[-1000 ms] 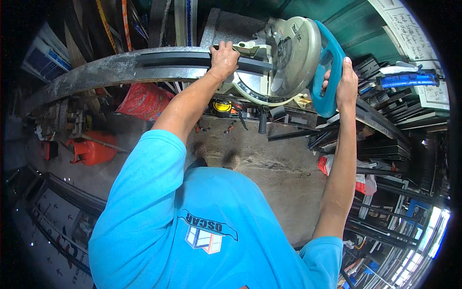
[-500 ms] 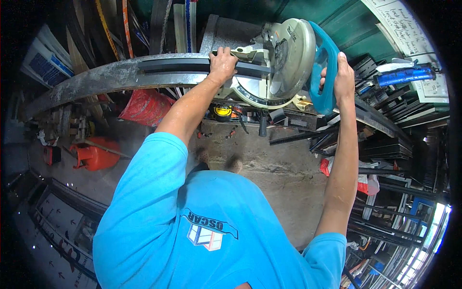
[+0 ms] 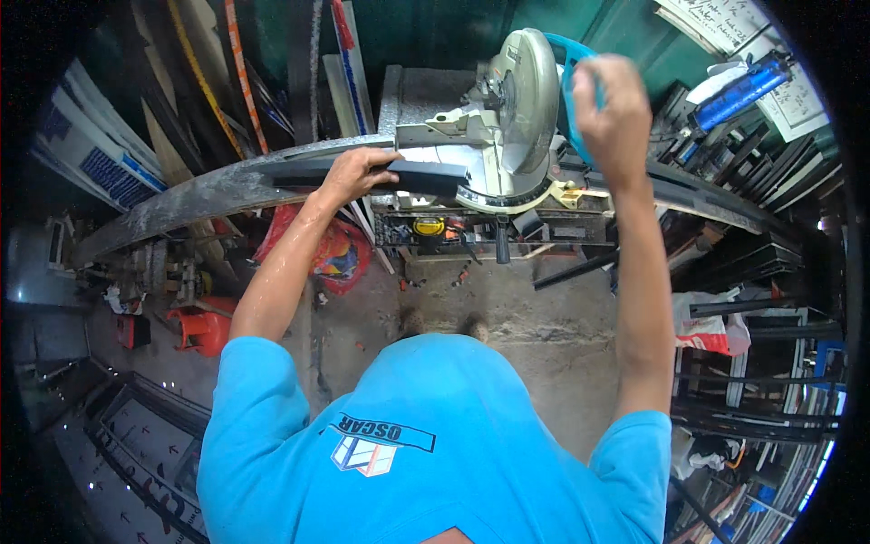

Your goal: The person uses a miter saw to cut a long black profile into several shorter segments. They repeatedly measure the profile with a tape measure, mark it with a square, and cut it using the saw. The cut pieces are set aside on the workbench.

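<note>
My left hand (image 3: 355, 176) is closed around a dark metal profile (image 3: 431, 178), fingers over its top. The bar lies roughly level, its right end in front of the saw's base and apart from the blade guard. The mitre saw (image 3: 531, 100) has a pale round blade guard and a teal loop handle (image 3: 576, 56). My right hand (image 3: 616, 113) is off the handle, raised in front of it, thumb apart from the fingers and somewhat blurred. Nothing shows in that hand.
A long grey beam (image 3: 195, 195) runs left from the saw. Below the saw, a yellow tape measure (image 3: 429, 226) sits on a cluttered shelf. A red gas cylinder (image 3: 201, 328) and a red bag (image 3: 343, 254) are at left. A blue caulking gun (image 3: 741, 91) hangs right, above stacked dark profiles.
My right hand has let go of the saw handle and lifted. My left hand has drawn the metal profile left and toward me, away from the blade.
</note>
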### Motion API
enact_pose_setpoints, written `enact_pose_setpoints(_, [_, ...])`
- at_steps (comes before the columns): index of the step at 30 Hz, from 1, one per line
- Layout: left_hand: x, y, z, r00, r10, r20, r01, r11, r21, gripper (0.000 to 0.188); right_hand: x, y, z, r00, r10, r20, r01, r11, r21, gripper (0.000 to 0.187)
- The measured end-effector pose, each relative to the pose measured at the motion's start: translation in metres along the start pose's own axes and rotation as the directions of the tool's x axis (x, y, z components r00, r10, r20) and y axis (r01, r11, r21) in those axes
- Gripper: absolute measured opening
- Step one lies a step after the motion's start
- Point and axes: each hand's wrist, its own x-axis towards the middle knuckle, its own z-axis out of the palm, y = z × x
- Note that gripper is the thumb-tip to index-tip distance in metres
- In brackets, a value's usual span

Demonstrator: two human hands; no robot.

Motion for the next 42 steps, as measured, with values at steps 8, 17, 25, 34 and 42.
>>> enact_pose_setpoints(8, [-0.03,0.052,-0.024,0.997,0.055,0.061,-0.043,0.982,-0.184,0.047,-0.113,-0.096,0.006,0.595,0.25,0.764,-0.625,0.742,0.244,0.071])
enact_pose_setpoints(17, [-0.046,0.098,-0.014,0.94,-0.129,0.317,0.25,0.891,-0.38,0.049,-0.151,-0.1,-0.008,0.57,0.342,0.747,-0.82,0.297,0.49,0.03])
enact_pose_setpoints(25, [-0.042,0.13,0.007,0.823,-0.194,0.534,0.425,0.833,-0.353,0.054,-0.184,-0.079,-0.044,0.41,0.318,0.855,-0.904,0.018,0.427,0.022])
enact_pose_setpoints(34, [-0.032,0.157,0.035,0.787,-0.123,0.604,0.374,0.874,-0.309,0.057,-0.236,-0.078,-0.064,0.374,0.528,0.762,-0.872,-0.08,0.484,0.016])
enact_pose_setpoints(42, [-0.033,0.162,0.052,0.808,-0.095,0.581,0.338,0.882,-0.327,0.054,-0.257,-0.073,-0.065,0.283,0.522,0.805,-0.83,-0.288,0.478,0.013])
